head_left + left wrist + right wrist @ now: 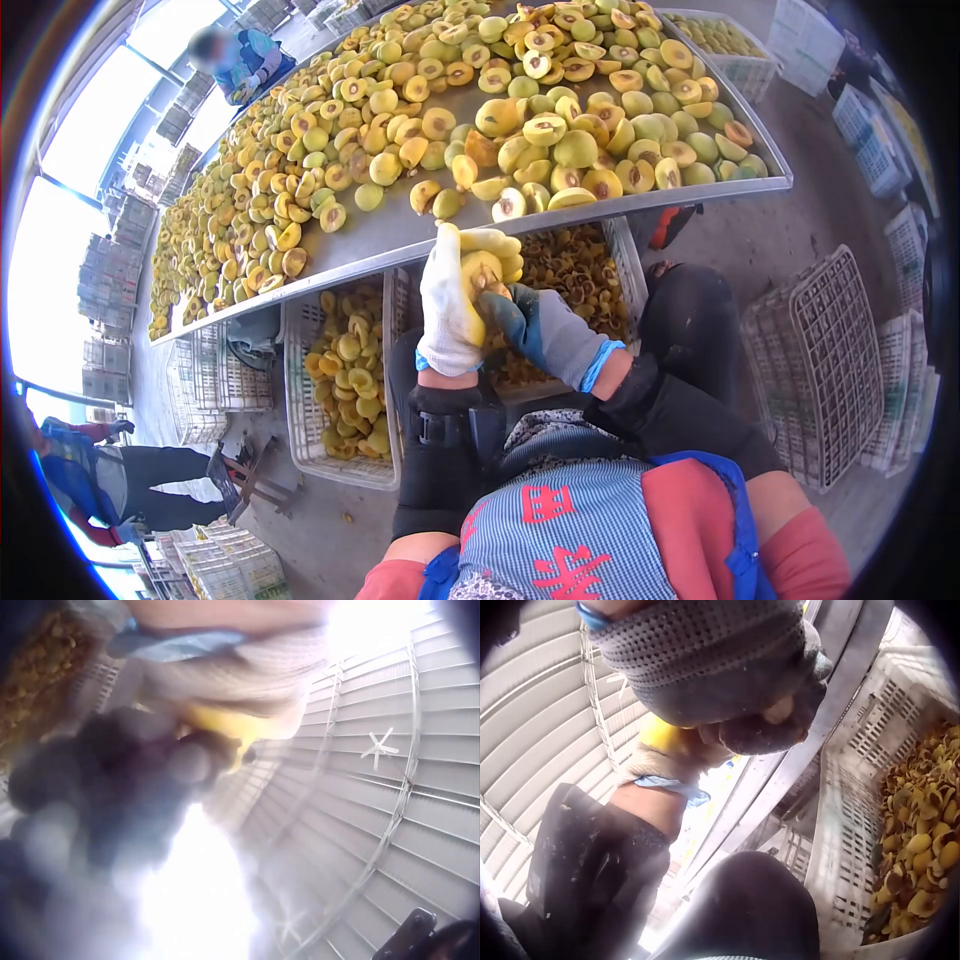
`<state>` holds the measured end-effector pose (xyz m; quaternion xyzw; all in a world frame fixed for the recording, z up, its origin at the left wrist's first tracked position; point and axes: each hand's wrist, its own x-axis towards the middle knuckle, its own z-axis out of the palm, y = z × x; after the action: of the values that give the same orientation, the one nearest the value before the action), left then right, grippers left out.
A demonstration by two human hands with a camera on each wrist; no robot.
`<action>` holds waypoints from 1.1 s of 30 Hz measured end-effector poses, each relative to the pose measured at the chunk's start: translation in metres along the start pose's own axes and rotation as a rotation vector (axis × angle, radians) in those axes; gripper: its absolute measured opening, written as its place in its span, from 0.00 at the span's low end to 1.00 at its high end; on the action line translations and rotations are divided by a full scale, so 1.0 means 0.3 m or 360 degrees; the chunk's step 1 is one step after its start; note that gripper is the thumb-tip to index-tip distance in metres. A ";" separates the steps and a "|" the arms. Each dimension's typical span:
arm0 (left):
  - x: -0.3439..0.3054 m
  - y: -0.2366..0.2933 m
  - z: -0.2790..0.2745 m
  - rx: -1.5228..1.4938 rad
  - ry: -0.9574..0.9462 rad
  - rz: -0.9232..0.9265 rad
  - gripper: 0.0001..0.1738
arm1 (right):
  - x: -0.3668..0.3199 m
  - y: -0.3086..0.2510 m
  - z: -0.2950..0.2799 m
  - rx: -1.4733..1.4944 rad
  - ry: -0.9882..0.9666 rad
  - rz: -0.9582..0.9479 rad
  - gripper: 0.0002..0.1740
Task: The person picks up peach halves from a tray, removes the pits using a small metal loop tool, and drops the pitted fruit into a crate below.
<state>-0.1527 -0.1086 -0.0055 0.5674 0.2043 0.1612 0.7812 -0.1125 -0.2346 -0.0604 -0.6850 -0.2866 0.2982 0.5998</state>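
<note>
My left hand, in a white knit glove with yellow coating, grips a yellow peach half just beyond the table's near edge. Against the fruit's near side, my right hand works in a grey-blue glove, its fingers curled. A small brown object shows among those fingers in the right wrist view; I cannot tell what it is. Many halved peaches cover the metal table beyond my hands, several with pits showing. The left wrist view is mostly glare and blur.
Beneath the table edge, one crate holds peach pieces; another crate holds brownish-yellow scraps. An upended plastic crate stands at right. One person stands across the table, another at lower left, near stacked crates.
</note>
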 end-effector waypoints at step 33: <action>-0.004 0.069 -0.470 -0.0420 0.0981 0.0675 0.17 | -0.062 -0.110 -0.052 0.0692 -0.0453 0.1136 0.32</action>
<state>-0.2251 0.0128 -0.0239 0.4168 0.2850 0.5065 0.6989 -0.1142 -0.2550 -0.0249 -0.5510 -0.0425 0.6314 0.5439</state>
